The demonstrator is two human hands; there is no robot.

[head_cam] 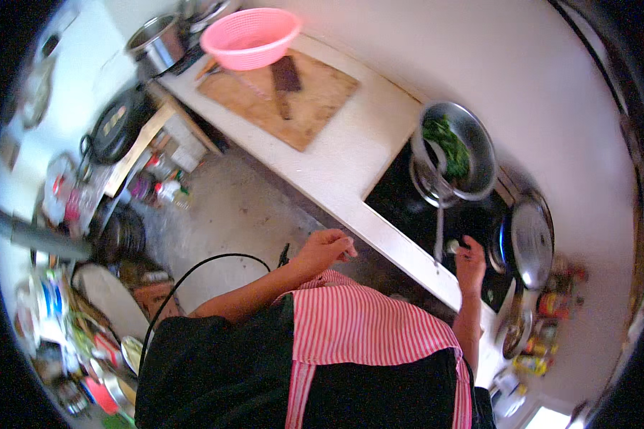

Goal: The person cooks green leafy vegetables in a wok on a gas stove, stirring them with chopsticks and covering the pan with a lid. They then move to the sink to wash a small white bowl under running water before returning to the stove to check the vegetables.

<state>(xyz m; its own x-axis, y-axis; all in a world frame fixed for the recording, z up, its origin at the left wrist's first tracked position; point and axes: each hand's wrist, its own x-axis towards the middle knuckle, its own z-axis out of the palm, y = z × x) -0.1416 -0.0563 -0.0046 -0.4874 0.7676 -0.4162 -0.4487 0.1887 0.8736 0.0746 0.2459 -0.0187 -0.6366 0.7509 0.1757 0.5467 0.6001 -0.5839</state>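
Note:
My right hand [469, 265] is over the black cooktop [392, 187], its fingers bent beside a small pale knob-like piece [452, 245]. Blur hides whether they touch it. In front of the apron, away from the counter, my left hand [327, 249] hangs with loosely curled fingers; nothing shows in it. A steel pan [483, 155] on the cooktop holds leafy greens [451, 150]. A ladle [439, 225] leans in that pan, its long handle reaching toward me. Right of my right hand stands a second, shiny metal pan or lid [531, 244].
Left along the white counter [322, 166] lies a wooden cutting board [322, 107] with a cleaver [285, 80] and a pink plastic basket [252, 43]. A steel pot [158, 45] stands beyond. Bottles and jars [553, 305] line the right side. A black cable [193, 266] loops by my left arm.

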